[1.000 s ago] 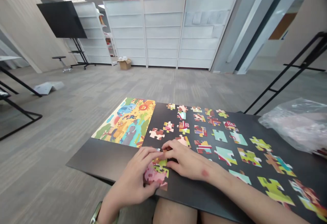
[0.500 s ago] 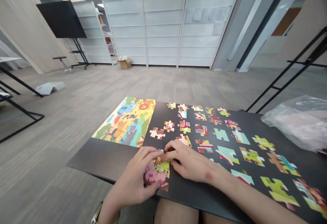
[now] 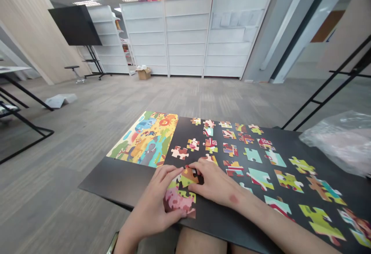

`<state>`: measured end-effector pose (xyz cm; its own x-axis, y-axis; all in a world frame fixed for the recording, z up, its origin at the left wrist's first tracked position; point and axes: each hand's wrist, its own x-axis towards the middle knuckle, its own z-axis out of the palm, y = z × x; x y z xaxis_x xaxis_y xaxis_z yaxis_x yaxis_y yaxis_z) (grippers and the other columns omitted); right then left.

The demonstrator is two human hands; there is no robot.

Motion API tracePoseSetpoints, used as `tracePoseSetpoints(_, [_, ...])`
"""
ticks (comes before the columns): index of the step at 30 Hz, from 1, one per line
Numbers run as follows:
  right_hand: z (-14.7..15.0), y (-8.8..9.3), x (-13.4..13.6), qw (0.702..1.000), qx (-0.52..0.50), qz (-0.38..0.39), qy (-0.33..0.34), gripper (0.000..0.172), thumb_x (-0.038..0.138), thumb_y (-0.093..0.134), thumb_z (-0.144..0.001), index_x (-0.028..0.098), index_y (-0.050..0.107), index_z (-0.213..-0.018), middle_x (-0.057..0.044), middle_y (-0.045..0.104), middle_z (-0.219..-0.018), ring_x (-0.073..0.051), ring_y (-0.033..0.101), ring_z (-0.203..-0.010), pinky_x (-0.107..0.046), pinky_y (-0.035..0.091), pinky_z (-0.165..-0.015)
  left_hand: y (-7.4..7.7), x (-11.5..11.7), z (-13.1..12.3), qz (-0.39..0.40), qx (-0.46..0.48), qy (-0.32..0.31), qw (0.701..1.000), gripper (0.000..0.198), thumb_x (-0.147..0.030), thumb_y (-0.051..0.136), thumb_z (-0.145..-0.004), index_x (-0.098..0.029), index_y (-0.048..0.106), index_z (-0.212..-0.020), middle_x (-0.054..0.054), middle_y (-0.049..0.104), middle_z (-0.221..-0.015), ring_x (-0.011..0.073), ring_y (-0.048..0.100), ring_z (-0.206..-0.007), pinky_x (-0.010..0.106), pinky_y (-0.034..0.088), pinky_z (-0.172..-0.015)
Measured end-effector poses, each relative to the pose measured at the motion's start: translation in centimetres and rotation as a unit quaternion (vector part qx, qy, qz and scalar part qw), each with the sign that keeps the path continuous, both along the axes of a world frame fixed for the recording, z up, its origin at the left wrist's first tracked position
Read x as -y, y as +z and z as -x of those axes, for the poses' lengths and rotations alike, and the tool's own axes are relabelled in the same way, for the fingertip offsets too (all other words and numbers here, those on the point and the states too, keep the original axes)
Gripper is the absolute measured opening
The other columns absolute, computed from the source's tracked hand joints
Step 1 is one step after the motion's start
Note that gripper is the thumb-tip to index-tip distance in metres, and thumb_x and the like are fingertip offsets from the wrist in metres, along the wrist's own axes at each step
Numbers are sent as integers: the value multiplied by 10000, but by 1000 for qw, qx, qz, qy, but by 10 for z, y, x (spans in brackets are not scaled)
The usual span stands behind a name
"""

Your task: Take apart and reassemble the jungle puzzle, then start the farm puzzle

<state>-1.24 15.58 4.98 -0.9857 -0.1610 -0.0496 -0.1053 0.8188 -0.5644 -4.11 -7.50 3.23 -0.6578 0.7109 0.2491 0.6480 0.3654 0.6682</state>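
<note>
My left hand [image 3: 152, 203] curls over a joined group of pink and green jigsaw pieces [image 3: 178, 202] at the near edge of the black table top [image 3: 121, 178]. My right hand [image 3: 213, 182] pinches an orange and green piece [image 3: 188, 177] with its fingertips, just above that group and touching my left fingers. Part of the pieces is hidden under my fingers. Beyond my hands, several loose pieces lie spread in rows, such as a pale pink piece [image 3: 179, 152]. A colourful animal picture sheet [image 3: 145, 140] lies at the far left of the table.
A crumpled clear plastic bag [image 3: 337, 144] lies at the right end of the table. Black metal stands [image 3: 324, 87] rise behind it. Grey carpet surrounds the table, and white shelving [image 3: 185, 35] stands along the far wall with a cardboard box [image 3: 144, 74] at its foot.
The orange and green piece has turned and now shows above the pink group, between my hands. My right hand has shifted slightly with it. The view has tilted a little.
</note>
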Motion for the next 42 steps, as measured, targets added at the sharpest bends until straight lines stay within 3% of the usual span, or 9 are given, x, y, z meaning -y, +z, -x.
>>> tracePoseSetpoints(5, [1,1,4,999,-11,11,-32,377,367,844,-741,184,686,-1029,-55,626,-1030,-242,613,-948,-339,453,-799,-2,-2,-1,11,7,13,1000,897,-244,854,-735,-341,385,-1493,75,475,-1423,312,450,-1340,485,393,-1157])
tracePoseSetpoints(14, [0,-5,10,996,-72,-42,-36,161,307,721,-875,189,632,-810,-32,647,-830,-218,610,-821,-325,410,-746,-5,-5,-2,15,11,30,999,938,-277,879,-700,-324,397,-1503,76,507,-1425,307,495,-1316,451,445,-1117])
tracePoseSetpoints(19, [8,-6,8,992,-12,92,-81,136,303,676,-890,199,651,-806,10,648,-690,-162,596,-665,-273,401,-630,-4,-5,-2,18,15,30,999,934,-304,879,-714,-326,391,-1510,80,523,-1427,316,506,-1313,465,446,-1115])
tracePoseSetpoints(24, [14,-11,6,960,78,232,-132,169,318,696,-856,187,634,-769,28,626,-578,-117,545,-517,-216,359,-473,-2,-6,-2,18,17,29,999,944,-285,878,-709,-324,385,-1513,72,531,-1418,308,515,-1305,455,452,-1111])
tracePoseSetpoints(30, [9,-16,7,930,147,311,-132,163,325,666,-870,187,596,-819,48,621,-540,-101,540,-409,-194,402,-409,-2,-6,-2,18,21,26,999,925,-292,871,-718,-323,390,-1507,88,521,-1412,320,512,-1299,465,465,-1085])
tracePoseSetpoints(33, [6,-15,7,946,129,268,-131,180,354,669,-874,200,592,-824,44,629,-553,-122,577,-434,-213,425,-428,-2,-5,-1,21,19,23,999,918,-277,861,-729,-322,379,-1508,92,513,-1418,320,505,-1306,473,457,-1091])
tracePoseSetpoints(37, [2,-6,10,987,27,117,-105,156,313,703,-856,199,645,-767,7,673,-638,-158,632,-580,-254,430,-539,-2,-6,-2,24,9,21,999,867,-313,846,-760,-319,388,-1496,92,528,-1407,317,517,-1292,469,460,-1082])
tracePoseSetpoints(42, [-1,2,13,996,-30,3,-79,129,267,720,-864,193,690,-762,-24,687,-771,-191,641,-754,-294,434,-692,-3,-6,-2,30,-4,14,999,841,-354,831,-789,-320,379,-1498,85,573,-1365,308,546,-1259,467,458,-1076])
